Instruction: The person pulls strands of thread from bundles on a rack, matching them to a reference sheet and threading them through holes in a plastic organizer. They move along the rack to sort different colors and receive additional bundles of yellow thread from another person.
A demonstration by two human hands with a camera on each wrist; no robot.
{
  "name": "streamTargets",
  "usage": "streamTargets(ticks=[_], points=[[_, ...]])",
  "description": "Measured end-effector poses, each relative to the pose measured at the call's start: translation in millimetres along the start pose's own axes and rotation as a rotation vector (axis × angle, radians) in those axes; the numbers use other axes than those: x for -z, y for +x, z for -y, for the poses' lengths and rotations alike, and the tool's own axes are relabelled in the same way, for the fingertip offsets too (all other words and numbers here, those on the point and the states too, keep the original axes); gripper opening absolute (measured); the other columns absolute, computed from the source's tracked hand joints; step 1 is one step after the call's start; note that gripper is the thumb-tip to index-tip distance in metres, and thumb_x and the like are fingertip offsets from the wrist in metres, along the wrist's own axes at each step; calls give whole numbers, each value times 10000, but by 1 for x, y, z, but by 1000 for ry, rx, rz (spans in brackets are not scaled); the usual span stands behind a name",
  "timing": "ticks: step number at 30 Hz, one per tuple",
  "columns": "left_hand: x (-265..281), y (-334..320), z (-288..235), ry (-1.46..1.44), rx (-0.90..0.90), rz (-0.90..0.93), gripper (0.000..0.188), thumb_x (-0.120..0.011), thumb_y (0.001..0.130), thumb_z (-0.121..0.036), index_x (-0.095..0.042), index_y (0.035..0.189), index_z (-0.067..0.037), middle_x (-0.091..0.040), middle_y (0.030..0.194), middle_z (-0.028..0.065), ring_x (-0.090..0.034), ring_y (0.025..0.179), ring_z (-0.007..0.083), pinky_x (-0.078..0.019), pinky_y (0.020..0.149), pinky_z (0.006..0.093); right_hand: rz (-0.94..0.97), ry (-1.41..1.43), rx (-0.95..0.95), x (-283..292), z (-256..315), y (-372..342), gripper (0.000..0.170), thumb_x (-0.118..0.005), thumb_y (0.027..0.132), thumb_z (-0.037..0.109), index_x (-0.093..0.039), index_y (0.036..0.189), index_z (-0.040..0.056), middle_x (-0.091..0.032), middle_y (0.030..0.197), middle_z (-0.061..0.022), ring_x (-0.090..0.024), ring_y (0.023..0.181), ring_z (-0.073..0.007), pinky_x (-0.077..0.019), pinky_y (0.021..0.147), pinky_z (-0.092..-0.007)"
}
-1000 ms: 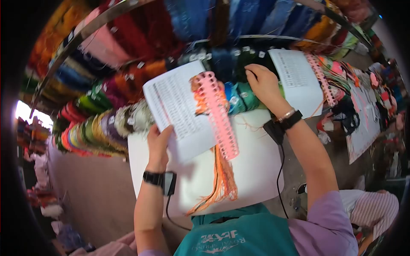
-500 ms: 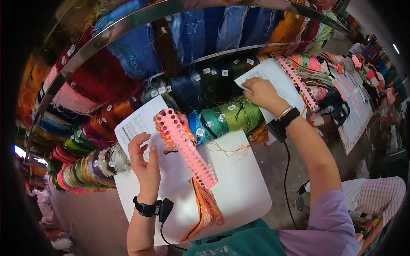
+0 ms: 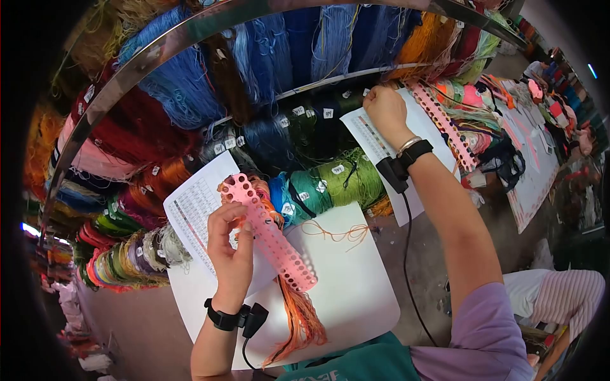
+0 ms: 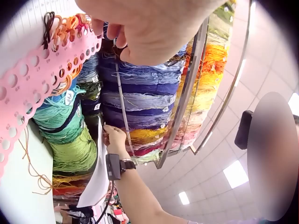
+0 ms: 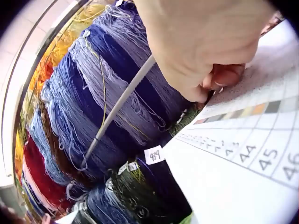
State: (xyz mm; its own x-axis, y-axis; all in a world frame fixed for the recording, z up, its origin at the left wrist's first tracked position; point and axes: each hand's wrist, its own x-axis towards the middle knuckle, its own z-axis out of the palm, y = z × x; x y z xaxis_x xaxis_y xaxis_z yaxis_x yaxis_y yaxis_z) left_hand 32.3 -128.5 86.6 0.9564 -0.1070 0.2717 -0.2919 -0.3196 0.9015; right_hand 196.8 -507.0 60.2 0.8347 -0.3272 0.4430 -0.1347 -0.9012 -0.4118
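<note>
A pink strip punched with holes (image 3: 283,254), with orange and dark threads on it, overlaps a printed paper sheet (image 3: 190,203). My left hand (image 3: 230,260) is at its upper end, bent fingertips over the strip's edge and thumb apart. Loose orange threads (image 3: 304,320) hang below the strip onto a white board (image 3: 362,286). At the upper right, my right hand (image 3: 386,114) pinches the top edge of a second printed sheet (image 3: 435,143). In the right wrist view, curled fingers hold that sheet (image 5: 224,191) beside its colour blocks and numbers.
Behind stand blue thread hanks (image 3: 286,51) on a metal rack rail (image 3: 279,9), with green and teal bundles (image 3: 352,181) in front. A second pink punched strip (image 3: 445,127) lies along the right sheet. Another person (image 3: 559,292) is at the lower right.
My left hand has let go of the left sheet and moved to the upper end of the pink strip. My right hand has moved up to the second sheet's top edge and pinches it.
</note>
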Motion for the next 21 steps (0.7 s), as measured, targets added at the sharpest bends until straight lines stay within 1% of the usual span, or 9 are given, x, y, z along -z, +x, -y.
streamTargets(ticks=[3, 6, 9, 10, 13, 16, 18, 19, 21], points=[[0, -3, 4, 29, -15, 12, 227, -596, 933, -15, -618, 1157, -42, -548, 1265, 92, -548, 1181, 189, -466, 993, 337, 2, -69, 21, -2, 3, -2, 132, -684, 783, 168, -743, 817, 56, -715, 827, -179, -681, 813, -378, -540, 747, -453], [1, -4, 2, 41, -15, 37, 235, -594, 930, -8, -619, 1161, -43, -551, 1258, 91, -554, 1173, 189, -471, 987, 335, -22, 110, -72, -3, -2, -2, 123, -695, 769, 150, -734, 815, 43, -714, 803, -166, -691, 774, -330, -535, 714, -420], [-2, 2, -1, 24, 3, 71, 252, -590, 920, 4, -617, 1167, -39, -553, 1254, 90, -561, 1164, 186, -476, 981, 330, -18, 556, -142, -6, -20, 2, 99, -710, 771, 125, -715, 782, 26, -703, 758, -108, -663, 694, -225, -511, 654, -342], [-4, 6, -2, 21, 5, 91, 259, -589, 916, 9, -616, 1170, -36, -554, 1252, 90, -563, 1162, 185, -477, 980, 328, 70, 806, -220, -5, -23, 3, 85, -712, 801, 99, -709, 795, 14, -648, 709, -41, -586, 637, -123, -451, 580, -261], [-16, 19, -2, -23, 0, 141, 275, -587, 907, 20, -616, 1177, -29, -551, 1249, 85, -564, 1151, 171, -485, 962, 315, 272, 1014, -413, 16, -24, 3, 98, -675, 870, 70, -703, 943, 11, -593, 700, 7, -521, 598, -60, -372, 519, -191], [-34, 33, -7, -79, 5, 190, 284, -587, 902, 29, -623, 1178, -25, -545, 1246, 76, -560, 1136, 152, -497, 931, 299, 304, 1020, -454, 20, -27, 3, 140, -679, 877, 73, -692, 1001, 9, -579, 696, 14, -511, 596, -39, -360, 513, -167], [-39, 36, -8, -109, 46, 208, 286, -590, 898, 36, -634, 1174, -25, -537, 1238, 62, -555, 1115, 133, -507, 897, 280, 267, 957, -388, 21, -25, 1, 139, -693, 870, 85, -698, 979, -1, -604, 709, 6, -519, 596, -50, -375, 514, -185], [-43, 37, -11, -126, 54, 207, 281, -605, 891, 30, -637, 1163, -30, -551, 1228, 70, -560, 1106, 152, -502, 896, 286, 248, 926, -355, 21, -24, 0, 140, -701, 866, 91, -700, 968, -6, -617, 716, 3, -523, 595, -56, -382, 515, -195], [-53, 40, -20, -161, 68, 207, 271, -634, 876, 17, -642, 1141, -42, -577, 1208, 86, -569, 1087, 189, -490, 894, 297, 233, 820, -206, 16, -24, 0, 145, -707, 865, 107, -709, 941, -16, -641, 731, -15, -546, 609, -75, -410, 533, -222]])
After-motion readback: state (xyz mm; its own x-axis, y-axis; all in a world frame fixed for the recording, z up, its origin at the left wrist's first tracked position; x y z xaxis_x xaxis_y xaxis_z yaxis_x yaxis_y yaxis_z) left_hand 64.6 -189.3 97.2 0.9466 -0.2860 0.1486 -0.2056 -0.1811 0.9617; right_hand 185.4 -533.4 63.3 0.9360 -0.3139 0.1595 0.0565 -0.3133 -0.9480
